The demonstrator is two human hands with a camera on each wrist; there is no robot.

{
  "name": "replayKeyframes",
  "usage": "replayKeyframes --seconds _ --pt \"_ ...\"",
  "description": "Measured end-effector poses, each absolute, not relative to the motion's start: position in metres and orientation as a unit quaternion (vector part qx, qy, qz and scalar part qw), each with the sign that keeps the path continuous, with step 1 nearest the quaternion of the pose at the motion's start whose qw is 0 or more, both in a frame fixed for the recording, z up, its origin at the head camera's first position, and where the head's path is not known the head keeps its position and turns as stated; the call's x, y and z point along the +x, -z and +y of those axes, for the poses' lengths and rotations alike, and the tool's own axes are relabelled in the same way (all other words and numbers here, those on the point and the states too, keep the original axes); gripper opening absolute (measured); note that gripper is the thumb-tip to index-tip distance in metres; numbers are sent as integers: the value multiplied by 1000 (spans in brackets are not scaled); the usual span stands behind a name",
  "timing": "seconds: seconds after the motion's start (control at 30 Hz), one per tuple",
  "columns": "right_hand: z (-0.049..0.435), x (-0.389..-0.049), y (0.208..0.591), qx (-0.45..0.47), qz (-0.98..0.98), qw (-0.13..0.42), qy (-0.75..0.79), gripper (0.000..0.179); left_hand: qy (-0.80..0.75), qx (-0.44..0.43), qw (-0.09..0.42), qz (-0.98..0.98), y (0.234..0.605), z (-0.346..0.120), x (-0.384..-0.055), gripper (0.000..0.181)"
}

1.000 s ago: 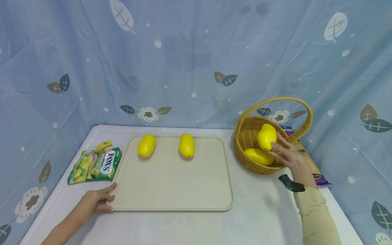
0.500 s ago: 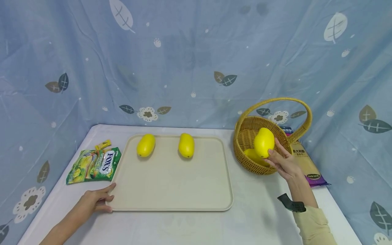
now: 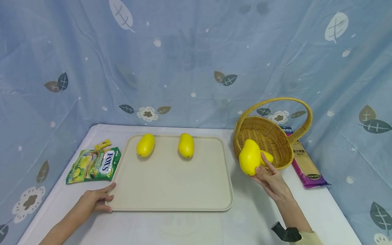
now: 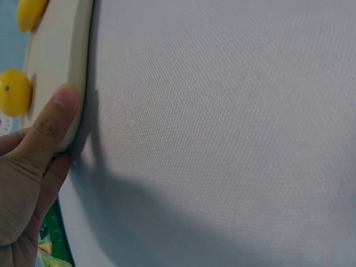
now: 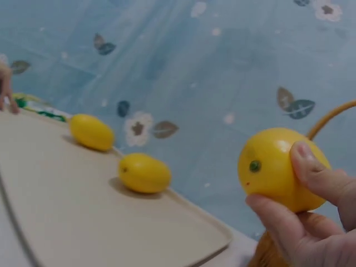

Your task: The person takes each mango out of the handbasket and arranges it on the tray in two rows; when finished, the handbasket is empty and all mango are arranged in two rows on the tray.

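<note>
My right hand (image 3: 271,182) pinches a yellow mango (image 3: 249,157) between thumb and fingers, held up in front of the wicker basket (image 3: 260,127). The right wrist view shows the green stem end of this mango (image 5: 275,169), with the thumb on its side. Behind it, another mango (image 3: 267,158) lies in the basket, partly hidden. Two mangoes rest along the far side of the beige tray (image 3: 171,183), one at left (image 3: 146,145) and one near the middle (image 3: 186,145). My left hand (image 3: 93,201) grips the tray's near left corner, its thumb (image 4: 58,108) against the front edge.
Left of the tray lies a green candy bag (image 3: 95,165), with a small yellow packet (image 3: 102,144) behind it. A brown and purple packet (image 3: 306,163) lies right of the basket, whose tall handle (image 3: 281,99) arches up. A blue patterned cloth (image 3: 196,61) hangs behind the table.
My right hand has carried the mango from over the basket's inside to the left and nearer, past its front rim. My left hand stays at the tray corner.
</note>
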State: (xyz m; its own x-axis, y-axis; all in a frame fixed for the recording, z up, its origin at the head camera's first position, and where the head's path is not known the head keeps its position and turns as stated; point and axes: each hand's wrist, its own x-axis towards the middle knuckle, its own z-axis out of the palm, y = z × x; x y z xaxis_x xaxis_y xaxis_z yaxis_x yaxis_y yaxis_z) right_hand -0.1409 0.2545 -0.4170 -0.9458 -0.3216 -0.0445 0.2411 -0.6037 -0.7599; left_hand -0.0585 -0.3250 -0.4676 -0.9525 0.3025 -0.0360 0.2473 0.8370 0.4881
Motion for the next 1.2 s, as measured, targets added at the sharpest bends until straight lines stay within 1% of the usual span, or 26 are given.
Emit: replayKeyframes --seconds 0.17,0.4,0.6,0.7,0.9,1.2 --pt "239 -132 428 -81 426 150 889 54 -245 147 52 957 468 -324 -59 38" --pt "221 -131 451 -94 472 181 857 59 -246 146 49 957 467 -326 -59 39" --pt "203 -128 468 -47 531 191 824 67 -251 143 57 956 467 -326 -59 39" --pt "193 -127 474 -39 546 197 813 71 -251 138 60 956 467 -325 -58 39" --pt "173 -125 479 -39 545 218 809 76 -253 138 60 955 468 -326 -57 39" --pt "137 -127 473 -25 530 229 816 75 -255 147 54 954 468 -326 -59 42"
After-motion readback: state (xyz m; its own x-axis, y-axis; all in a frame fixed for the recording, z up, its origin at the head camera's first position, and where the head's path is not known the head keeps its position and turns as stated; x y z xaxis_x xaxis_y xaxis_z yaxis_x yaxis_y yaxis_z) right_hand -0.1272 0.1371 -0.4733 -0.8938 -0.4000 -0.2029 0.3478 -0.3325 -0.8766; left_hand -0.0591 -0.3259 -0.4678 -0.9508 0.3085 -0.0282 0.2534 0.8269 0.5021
